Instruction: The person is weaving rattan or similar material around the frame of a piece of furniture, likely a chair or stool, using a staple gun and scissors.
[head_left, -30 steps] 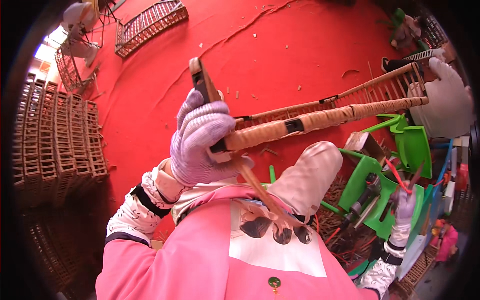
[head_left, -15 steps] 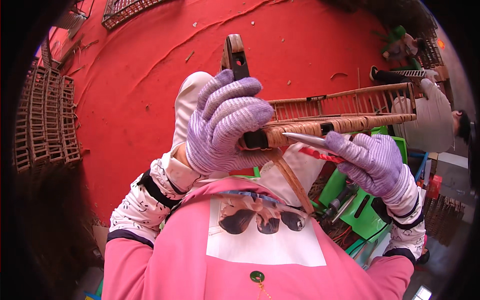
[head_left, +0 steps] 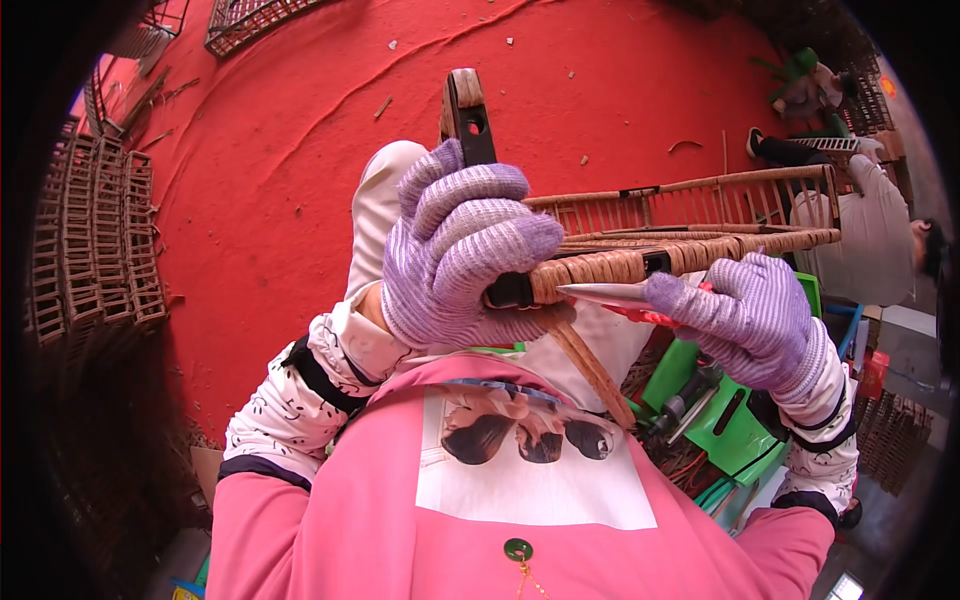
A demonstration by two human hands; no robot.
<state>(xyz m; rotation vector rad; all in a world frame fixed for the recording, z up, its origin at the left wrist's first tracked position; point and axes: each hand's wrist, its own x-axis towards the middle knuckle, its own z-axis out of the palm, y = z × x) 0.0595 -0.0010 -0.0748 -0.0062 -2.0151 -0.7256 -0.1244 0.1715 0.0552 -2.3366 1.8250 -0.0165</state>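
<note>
My left hand [head_left: 460, 245], in a purple-and-white striped knit glove, is closed round the black end of a rattan-wrapped frame [head_left: 700, 249]. A black bar with a wrapped tip [head_left: 468, 120] rises past its fingers. From the wrapped edge a flat rattan strip [head_left: 590, 375] hangs down to my lap. My right hand [head_left: 750, 320], gloved alike, grips red-handled scissors [head_left: 605, 293]. Their silver pointed blades appear shut and lie along the underside of the wrapping, pointing left toward my left hand. The fingers partly hide the red handles.
Stacks of woven frames [head_left: 95, 230] stand at the left on red floor covering [head_left: 280, 110]. Below my right hand are a green plastic stool [head_left: 735, 435] and a dark tool [head_left: 690, 400]. Co-workers [head_left: 855, 235] sit at the right, beyond the frame's far end.
The scissors' tip has shifted slightly left and down along the wrapped edge. My right hand has turned a little, covering more of the handles. My left hand keeps its hold.
</note>
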